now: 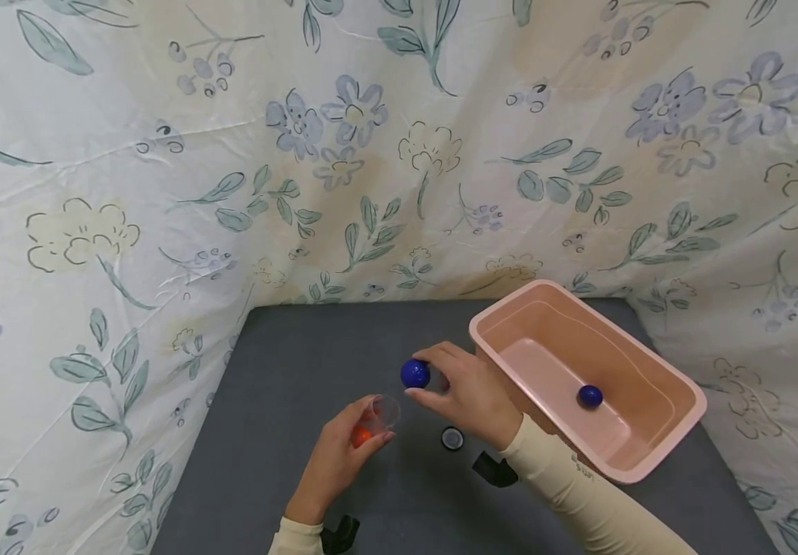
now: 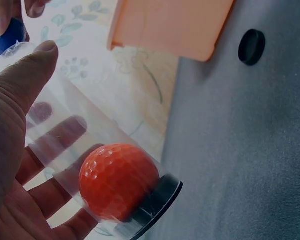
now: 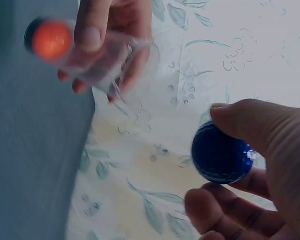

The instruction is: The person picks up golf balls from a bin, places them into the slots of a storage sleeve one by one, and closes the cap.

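Note:
My left hand (image 1: 338,455) grips a clear plastic tube (image 1: 388,412), tilted with its mouth towards the right hand. At the tube's bottom, by its black base (image 2: 157,205), lies an orange golf ball (image 2: 119,181). Thumb and fingers of my right hand (image 1: 468,389) pinch a blue golf ball (image 1: 415,374), held just beyond the tube's open mouth and apart from it. In the right wrist view the same blue ball (image 3: 221,152) shows between thumb and fingers. Below the right hand, a round black cap (image 1: 452,438) lies on the dark table (image 1: 287,362).
A pink plastic basin (image 1: 544,289) stands at the table's right side, with another blue ball (image 1: 590,396) inside it. The right forearm passes close to its near edge. Flower-patterned cloth (image 1: 371,154) hangs behind and beside the table.

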Demonstrator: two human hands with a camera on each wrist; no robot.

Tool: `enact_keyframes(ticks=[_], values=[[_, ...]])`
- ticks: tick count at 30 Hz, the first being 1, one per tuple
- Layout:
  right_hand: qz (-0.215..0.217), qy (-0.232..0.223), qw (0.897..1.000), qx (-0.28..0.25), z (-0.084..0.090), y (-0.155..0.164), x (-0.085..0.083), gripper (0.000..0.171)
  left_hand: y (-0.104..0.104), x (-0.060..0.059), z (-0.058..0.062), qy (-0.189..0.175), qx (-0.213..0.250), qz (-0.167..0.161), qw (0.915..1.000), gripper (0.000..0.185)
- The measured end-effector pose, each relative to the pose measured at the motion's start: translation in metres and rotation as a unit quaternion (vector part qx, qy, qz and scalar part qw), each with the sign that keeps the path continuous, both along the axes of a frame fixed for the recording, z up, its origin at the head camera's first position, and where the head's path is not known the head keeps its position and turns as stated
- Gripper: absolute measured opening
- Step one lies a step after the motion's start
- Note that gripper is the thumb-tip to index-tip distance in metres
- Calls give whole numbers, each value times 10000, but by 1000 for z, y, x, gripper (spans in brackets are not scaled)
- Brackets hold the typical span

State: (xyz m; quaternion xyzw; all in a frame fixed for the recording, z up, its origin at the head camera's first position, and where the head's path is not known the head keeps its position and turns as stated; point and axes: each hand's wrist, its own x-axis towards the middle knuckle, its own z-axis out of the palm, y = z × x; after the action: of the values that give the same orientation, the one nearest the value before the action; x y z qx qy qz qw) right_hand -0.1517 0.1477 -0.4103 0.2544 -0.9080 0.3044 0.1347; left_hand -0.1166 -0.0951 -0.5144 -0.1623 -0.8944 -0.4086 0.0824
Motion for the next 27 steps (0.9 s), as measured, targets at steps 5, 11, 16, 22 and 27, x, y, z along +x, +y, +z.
enact_keyframes(ticks=[5,11,16,22,27], values=[[129,-804,9924,-917,-16,-5,3,46,0,0,-2,58,23,-51,10000,58],[342,-1397,9692,-2001,-40,-13,7,42,1,1,-2,-73,77,-89,9999,57],[663,-1645,9409,-2884,-63,-19,8,39,3,2,-2,-33,126,-72,9999,54],[821,-1748,9266,-3226,-75,-24,12,37,4,3,-2,8,253,-134,9996,54],[788,-1908,9220,-3276,-83,-28,15,36,4,4,-1,-19,410,-212,9989,57]])
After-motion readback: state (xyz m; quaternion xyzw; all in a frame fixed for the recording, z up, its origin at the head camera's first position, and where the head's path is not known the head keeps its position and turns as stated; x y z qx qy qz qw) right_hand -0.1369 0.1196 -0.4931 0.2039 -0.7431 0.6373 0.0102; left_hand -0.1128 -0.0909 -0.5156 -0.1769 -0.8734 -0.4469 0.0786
